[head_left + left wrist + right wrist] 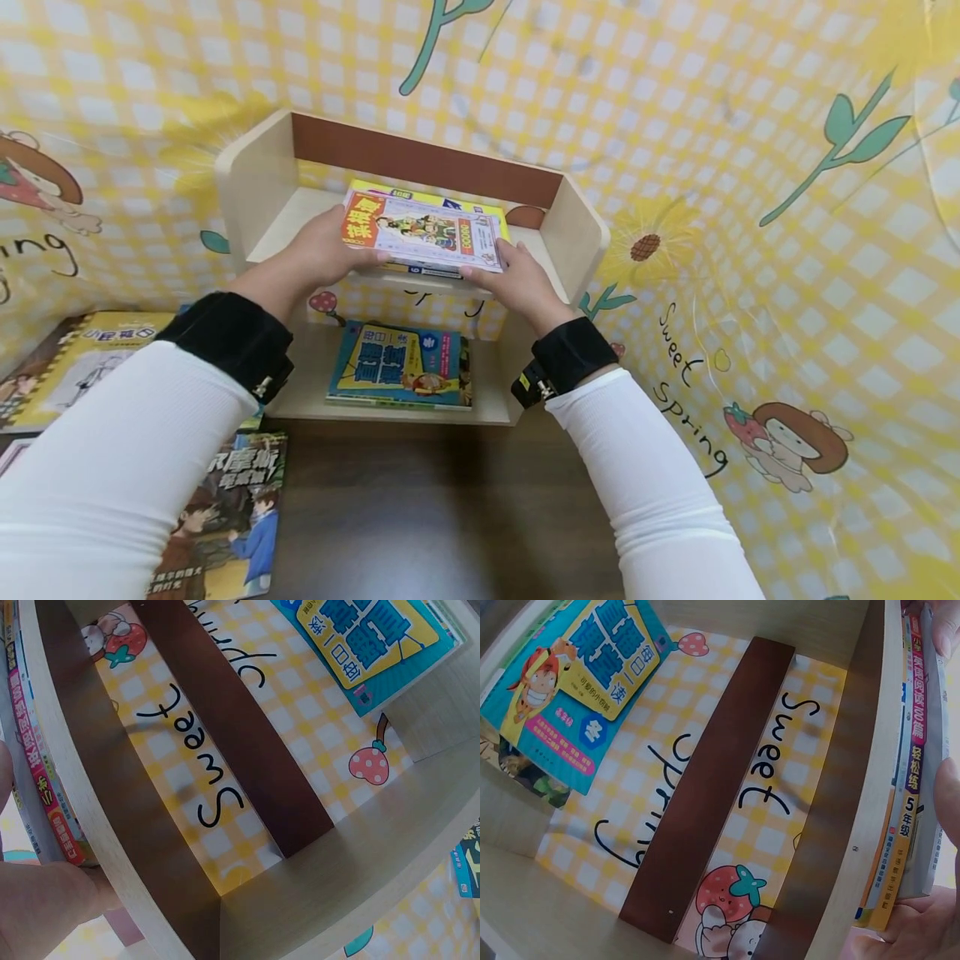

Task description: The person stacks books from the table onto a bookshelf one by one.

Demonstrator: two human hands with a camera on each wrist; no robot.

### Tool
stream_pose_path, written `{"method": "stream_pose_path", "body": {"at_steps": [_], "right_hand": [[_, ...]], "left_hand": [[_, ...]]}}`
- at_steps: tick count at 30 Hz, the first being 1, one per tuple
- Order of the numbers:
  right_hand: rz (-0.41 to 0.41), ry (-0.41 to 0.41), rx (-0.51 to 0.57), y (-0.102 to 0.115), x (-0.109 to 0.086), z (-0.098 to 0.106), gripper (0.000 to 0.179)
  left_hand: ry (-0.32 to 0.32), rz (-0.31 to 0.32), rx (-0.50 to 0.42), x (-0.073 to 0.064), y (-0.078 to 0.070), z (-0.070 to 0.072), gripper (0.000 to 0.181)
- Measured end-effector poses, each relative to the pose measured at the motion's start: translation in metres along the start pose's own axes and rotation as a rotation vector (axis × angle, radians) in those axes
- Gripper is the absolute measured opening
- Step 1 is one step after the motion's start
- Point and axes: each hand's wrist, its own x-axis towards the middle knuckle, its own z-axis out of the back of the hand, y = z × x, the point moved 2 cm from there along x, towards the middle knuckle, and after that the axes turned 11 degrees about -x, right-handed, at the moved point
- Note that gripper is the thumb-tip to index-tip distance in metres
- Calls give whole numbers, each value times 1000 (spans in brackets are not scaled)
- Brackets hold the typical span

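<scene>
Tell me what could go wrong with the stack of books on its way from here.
The stack isn't flush: a yellow book juts out behind the top book, so layers might slide apart if the left hand and right hand loosen unevenly.

It also looks near the upper shelf's front edge; released there, it might tip off.

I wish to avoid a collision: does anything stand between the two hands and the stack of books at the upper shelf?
Nothing visible does: the left hand and the right hand directly grip the stack of books at opposite ends.
</scene>
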Motion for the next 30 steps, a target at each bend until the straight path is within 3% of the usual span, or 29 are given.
{"method": "stream_pose_path", "body": {"at_steps": [8, 24, 30], "right_hand": [[13, -23, -25, -1, 3, -1, 85], [5, -31, -8, -1, 10, -2, 75], [5, -47, -12, 0, 12, -4, 71]], "left_hand": [[6, 28, 31, 5, -1, 0, 78], [36, -18, 51, 18, -1, 2, 74], [38, -2, 64, 20, 1, 3, 76]]}}
